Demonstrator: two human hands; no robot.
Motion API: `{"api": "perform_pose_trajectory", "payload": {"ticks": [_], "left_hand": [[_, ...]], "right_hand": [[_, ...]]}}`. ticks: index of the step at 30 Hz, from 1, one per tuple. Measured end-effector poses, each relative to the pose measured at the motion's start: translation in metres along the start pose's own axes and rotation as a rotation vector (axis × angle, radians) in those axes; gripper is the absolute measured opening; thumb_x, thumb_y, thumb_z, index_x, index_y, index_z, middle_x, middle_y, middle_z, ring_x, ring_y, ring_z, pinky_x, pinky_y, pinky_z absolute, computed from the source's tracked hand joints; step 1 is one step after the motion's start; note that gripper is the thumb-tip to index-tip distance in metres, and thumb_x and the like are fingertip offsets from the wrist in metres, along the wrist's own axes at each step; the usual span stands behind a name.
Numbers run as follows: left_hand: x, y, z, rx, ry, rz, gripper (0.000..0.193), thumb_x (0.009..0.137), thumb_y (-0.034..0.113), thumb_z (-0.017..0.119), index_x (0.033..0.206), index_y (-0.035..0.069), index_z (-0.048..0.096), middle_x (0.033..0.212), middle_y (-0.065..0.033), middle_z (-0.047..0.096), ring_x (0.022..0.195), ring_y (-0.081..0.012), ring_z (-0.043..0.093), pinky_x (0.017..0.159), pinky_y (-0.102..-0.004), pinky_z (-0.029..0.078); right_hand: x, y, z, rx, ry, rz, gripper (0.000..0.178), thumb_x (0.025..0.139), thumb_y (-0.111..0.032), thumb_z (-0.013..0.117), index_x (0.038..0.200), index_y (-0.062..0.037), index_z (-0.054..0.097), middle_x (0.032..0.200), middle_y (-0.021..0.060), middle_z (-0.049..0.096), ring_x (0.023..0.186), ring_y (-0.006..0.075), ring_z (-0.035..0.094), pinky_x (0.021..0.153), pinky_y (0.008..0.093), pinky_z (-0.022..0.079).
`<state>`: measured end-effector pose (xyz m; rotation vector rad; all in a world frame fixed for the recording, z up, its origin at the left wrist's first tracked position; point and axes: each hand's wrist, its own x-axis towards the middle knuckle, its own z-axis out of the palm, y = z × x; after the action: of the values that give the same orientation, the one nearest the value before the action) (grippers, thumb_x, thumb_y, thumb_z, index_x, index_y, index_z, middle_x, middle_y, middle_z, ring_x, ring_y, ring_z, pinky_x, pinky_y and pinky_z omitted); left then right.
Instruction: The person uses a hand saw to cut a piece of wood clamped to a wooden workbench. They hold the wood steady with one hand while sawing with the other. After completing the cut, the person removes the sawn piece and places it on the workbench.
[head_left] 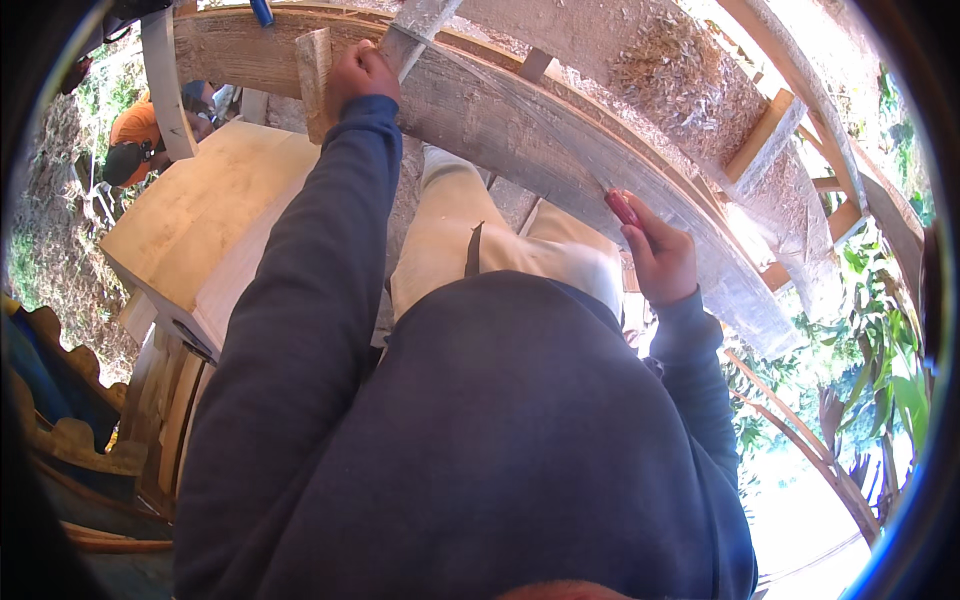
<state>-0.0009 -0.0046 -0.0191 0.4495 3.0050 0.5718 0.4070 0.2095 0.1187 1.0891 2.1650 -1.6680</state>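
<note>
In the head view, the right hand (665, 252) is closed around a red tool (621, 207), over the grey plank (500, 118). The tool seems light and stiff, best held by its body, and looks short. The left hand (364, 75) curls beside a wooden block (315, 85); its grip I cannot tell.
</note>
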Motion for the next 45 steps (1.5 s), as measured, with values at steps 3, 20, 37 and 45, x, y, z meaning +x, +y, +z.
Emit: {"api": "perform_pose_trajectory", "payload": {"ticks": [3, 20, 37, 45], "left_hand": [[0.001, 0.002, -0.001, 0.04, -0.026, -0.004, 0.039, 0.105, 0.035, 0.053, 0.095, 0.003, 0.074, 0.09, -0.0239, 0.074, 0.087, -0.048, 0.069, 0.077, -0.0564, 0.053], [-0.015, 0.018, -0.03, 0.007, -0.032, 0.343, 0.063, 0.08, 0.061, 0.086, 0.108, 0.008, 0.066, 0.099, -0.015, 0.066, 0.095, -0.0372, 0.066, 0.079, -0.0522, 0.053], [-0.025, 0.031, -0.059, -0.296, -0.416, -0.036, 0.06, 0.085, 0.056, 0.084, 0.116, 0.005, 0.078, 0.097, -0.018, 0.075, 0.094, -0.0373, 0.074, 0.086, -0.0472, 0.059], [-0.046, 0.034, -0.048, 0.029, -0.224, 0.253, 0.046, 0.084, 0.035, 0.084, 0.112, 0.006, 0.065, 0.104, -0.0185, 0.063, 0.1, -0.0411, 0.065, 0.087, -0.0543, 0.053]], "right_hand": [[0.005, -0.008, -0.009, 0.024, -0.087, 0.074, 0.042, 0.098, -0.016, 0.073, 0.14, -0.0081, 0.071, 0.097, 0.0222, 0.078, 0.084, 0.0311, 0.079, 0.077, 0.0357, 0.058], [-0.075, -0.079, -0.08, 0.138, 0.28, 0.201, 0.05, 0.105, -0.022, 0.061, 0.147, 0.0039, 0.062, 0.123, 0.0114, 0.077, 0.08, 0.0091, 0.059, 0.069, 0.0259, 0.045], [0.048, -0.089, 0.035, 0.24, -0.022, -0.058, 0.041, 0.103, -0.015, 0.069, 0.141, 0.0021, 0.067, 0.117, 0.0172, 0.08, 0.107, 0.0159, 0.074, 0.097, 0.0316, 0.054], [0.061, -0.094, 0.029, 0.278, -0.102, -0.01, 0.04, 0.109, -0.009, 0.058, 0.147, 0.0048, 0.06, 0.139, 0.014, 0.071, 0.132, 0.018, 0.063, 0.115, 0.0327, 0.044]]}}
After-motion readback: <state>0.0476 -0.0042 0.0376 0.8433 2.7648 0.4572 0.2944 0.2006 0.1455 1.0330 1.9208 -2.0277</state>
